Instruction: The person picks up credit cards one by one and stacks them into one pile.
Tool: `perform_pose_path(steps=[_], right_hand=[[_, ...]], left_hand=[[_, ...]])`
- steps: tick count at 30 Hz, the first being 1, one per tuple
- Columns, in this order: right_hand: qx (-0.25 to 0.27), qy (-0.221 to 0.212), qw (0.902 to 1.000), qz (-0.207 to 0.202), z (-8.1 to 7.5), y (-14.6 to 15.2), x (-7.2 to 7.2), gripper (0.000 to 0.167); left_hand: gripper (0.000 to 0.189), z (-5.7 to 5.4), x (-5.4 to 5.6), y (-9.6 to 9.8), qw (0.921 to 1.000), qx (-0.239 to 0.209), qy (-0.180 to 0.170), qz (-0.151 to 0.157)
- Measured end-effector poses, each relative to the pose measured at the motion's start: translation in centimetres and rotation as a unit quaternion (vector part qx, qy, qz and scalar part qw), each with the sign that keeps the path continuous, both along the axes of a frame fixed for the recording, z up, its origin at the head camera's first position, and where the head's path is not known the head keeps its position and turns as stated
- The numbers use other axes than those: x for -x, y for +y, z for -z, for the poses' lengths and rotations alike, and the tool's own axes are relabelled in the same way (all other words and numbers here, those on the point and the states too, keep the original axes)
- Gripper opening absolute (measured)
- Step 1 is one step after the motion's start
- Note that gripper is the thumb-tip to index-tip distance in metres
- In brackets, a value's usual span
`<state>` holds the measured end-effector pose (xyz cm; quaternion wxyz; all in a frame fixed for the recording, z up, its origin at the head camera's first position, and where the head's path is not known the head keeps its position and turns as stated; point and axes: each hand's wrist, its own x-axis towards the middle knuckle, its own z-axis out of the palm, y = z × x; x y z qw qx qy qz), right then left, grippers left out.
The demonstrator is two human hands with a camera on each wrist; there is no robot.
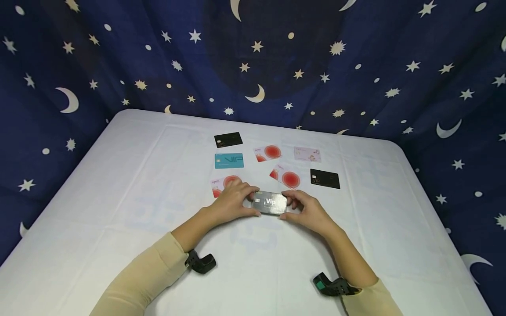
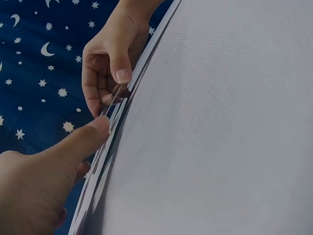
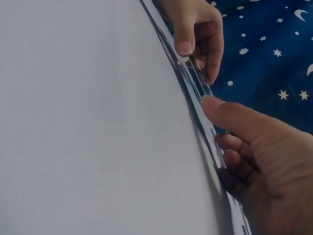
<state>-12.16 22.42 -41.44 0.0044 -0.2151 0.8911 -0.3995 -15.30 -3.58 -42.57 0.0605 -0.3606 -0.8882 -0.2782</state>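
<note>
Both hands hold a dark grey card marked "Vip" (image 1: 269, 202) by its two short ends, close over the white table. My left hand (image 1: 234, 199) pinches the left end, thumb at the near edge and fingers at the far edge. At the other end, my right hand (image 1: 310, 211) pinches it the same way. In the left wrist view the card (image 2: 113, 100) shows nearly edge-on between the two thumbs. Partly hidden behind the left hand lies a pink card with red circles (image 1: 218, 185). Another red-circled pink card (image 1: 288, 177) lies just beyond the held card.
Farther back on the white-covered table (image 1: 158, 263) lie a black card (image 1: 228, 140), a blue VIP card (image 1: 229, 161), a red-circled card (image 1: 268, 153) and a pale pink card (image 1: 307, 154). A black card (image 1: 325, 178) lies beyond the right hand. A star-patterned cloth (image 1: 253, 66) hangs behind.
</note>
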Motion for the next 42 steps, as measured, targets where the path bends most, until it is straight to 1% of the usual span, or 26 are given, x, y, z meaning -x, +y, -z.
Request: perform_pose_path(steps=[6, 10, 14, 18, 22, 27, 34, 42], right_hand=[[-0.006, 0.003, 0.9996, -0.026, -0.3, 0.5, -0.6, 0.054], [-0.011, 0.001, 0.9991, -0.041, -0.4, 0.8, -1.3, 0.054], [-0.024, 0.010, 0.9982, -0.055, -0.3, 1.0, -2.0, 0.051], [-0.039, 0.023, 0.9974, -0.057, -0.1, 1.1, -2.4, 0.050], [-0.039, 0.025, 0.9974, -0.055, -0.1, 1.0, -2.5, 0.049], [-0.039, 0.006, 0.9980, -0.049, -0.2, 1.0, -2.7, 0.049], [-0.038, -0.013, 0.9979, -0.050, -0.1, 1.1, -2.6, 0.049], [-0.043, -0.010, 0.9970, -0.064, -0.1, 1.2, -2.2, 0.047]], left_hand=[[0.055, 0.0, -0.5, 0.0, 0.9994, -0.013, 0.024, 0.021], [0.054, 0.2, -1.3, 0.1, 0.9982, -0.019, 0.045, 0.035], [0.053, 0.4, -2.1, 0.2, 0.9981, -0.014, 0.048, 0.037], [0.053, 0.4, -2.6, 0.3, 0.9986, -0.001, 0.041, 0.033], [0.054, 0.4, -2.6, 0.3, 0.9988, 0.012, 0.033, 0.035], [0.057, 0.7, -2.5, 0.2, 0.9989, 0.007, 0.027, 0.039], [0.060, 0.9, -2.5, 0.3, 0.9993, 0.005, 0.015, 0.035], [0.066, 0.9, -2.3, 0.2, 0.9992, 0.007, -0.032, 0.022]])
